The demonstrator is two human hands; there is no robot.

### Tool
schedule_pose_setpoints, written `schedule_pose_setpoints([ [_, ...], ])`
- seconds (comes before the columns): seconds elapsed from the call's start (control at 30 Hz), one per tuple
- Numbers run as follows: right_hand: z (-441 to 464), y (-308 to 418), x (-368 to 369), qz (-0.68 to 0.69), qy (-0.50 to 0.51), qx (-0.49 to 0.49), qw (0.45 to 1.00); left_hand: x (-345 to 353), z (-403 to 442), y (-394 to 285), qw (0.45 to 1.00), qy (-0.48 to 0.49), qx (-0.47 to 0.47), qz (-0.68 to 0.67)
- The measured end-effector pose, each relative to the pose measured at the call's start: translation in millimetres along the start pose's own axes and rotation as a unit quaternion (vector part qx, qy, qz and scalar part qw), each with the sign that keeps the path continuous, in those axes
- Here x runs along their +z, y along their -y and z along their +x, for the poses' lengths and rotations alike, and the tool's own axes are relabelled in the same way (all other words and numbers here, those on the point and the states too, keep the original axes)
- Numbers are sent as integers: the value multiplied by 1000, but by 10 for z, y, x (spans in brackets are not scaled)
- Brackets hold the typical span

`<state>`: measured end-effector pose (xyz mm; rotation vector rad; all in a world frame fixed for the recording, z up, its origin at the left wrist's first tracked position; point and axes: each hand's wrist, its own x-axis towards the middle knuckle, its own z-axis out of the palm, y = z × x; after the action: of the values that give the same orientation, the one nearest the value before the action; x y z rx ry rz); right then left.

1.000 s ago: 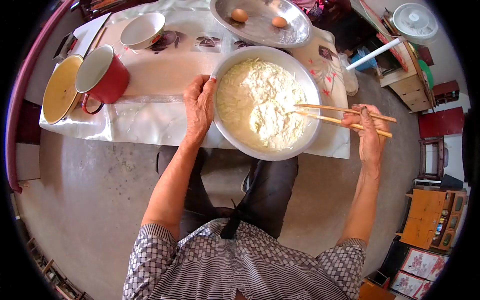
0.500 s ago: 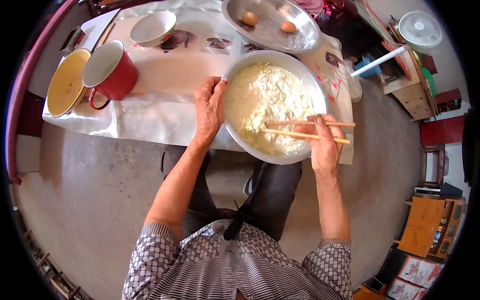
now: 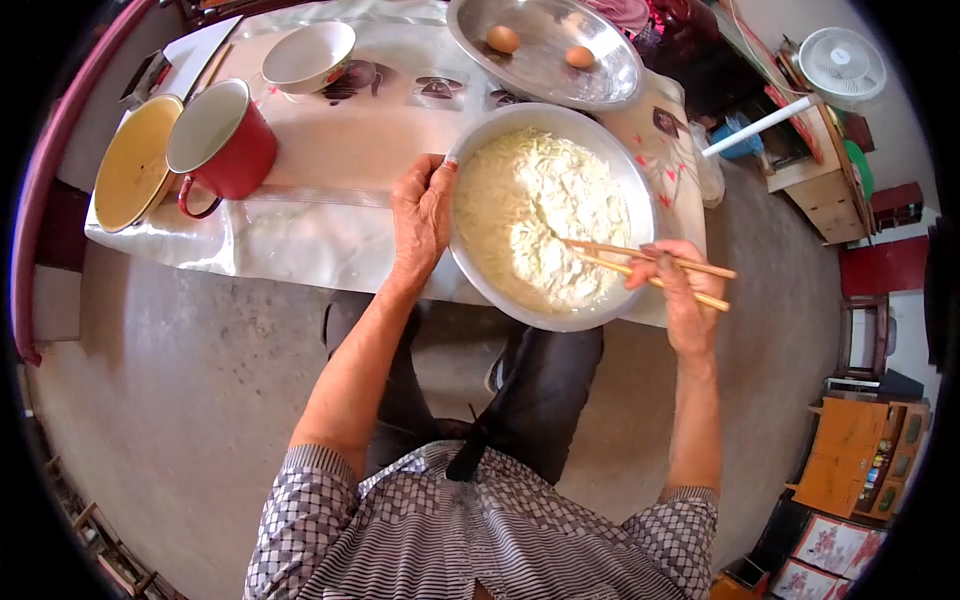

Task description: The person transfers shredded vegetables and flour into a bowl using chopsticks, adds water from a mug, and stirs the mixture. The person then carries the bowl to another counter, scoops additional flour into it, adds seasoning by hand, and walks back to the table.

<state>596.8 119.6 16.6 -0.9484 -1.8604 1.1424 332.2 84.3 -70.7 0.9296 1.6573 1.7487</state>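
Observation:
A large grey-white basin [image 3: 637,200] sits at the front edge of the table, holding a pale, wet mixture [image 3: 545,210] of shreds and floury paste. My left hand [image 3: 424,210] grips the basin's left rim, thumb on top. In my right hand [image 3: 685,290], at the basin's right side, is a pair of wooden chopsticks [image 3: 708,267]. Their tips reach into the mixture near the basin's middle, and the fingers are wrapped round the shafts.
Behind the basin, a metal bowl [image 3: 545,75] holds two brown eggs [image 3: 503,39]. On the table [image 3: 330,240] at left are a red mug [image 3: 240,155], a yellow basin [image 3: 130,165] and a white bowl [image 3: 308,58]. A fan [image 3: 843,62] and a cabinet [image 3: 845,450] stand at right.
My right hand moved left over the basin, then somewhat back right, the chopstick tips shifting through the mixture. My left hand stays on the rim. The whole view shifted slightly.

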Motion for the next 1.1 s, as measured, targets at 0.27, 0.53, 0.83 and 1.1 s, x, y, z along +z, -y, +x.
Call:
schedule_pose_setpoints([
  [0.27, -189, 241, 132, 85, 88, -64, 990, -10, 19, 40, 1000, -1, 7, 15],
  [0.53, 179, -132, 171, -17, -56, -132, 990, 8, 11, 29, 999, -21, 20, -14],
  [0.83, 616, -293, 273, 111, -143, -28, 983, 34, -3, -7, 1000, -23, 8, -9],
  [1.1, 216, 30, 157, 81, 104, -31, 991, 35, 5, 6, 999, -25, 29, -13],
])
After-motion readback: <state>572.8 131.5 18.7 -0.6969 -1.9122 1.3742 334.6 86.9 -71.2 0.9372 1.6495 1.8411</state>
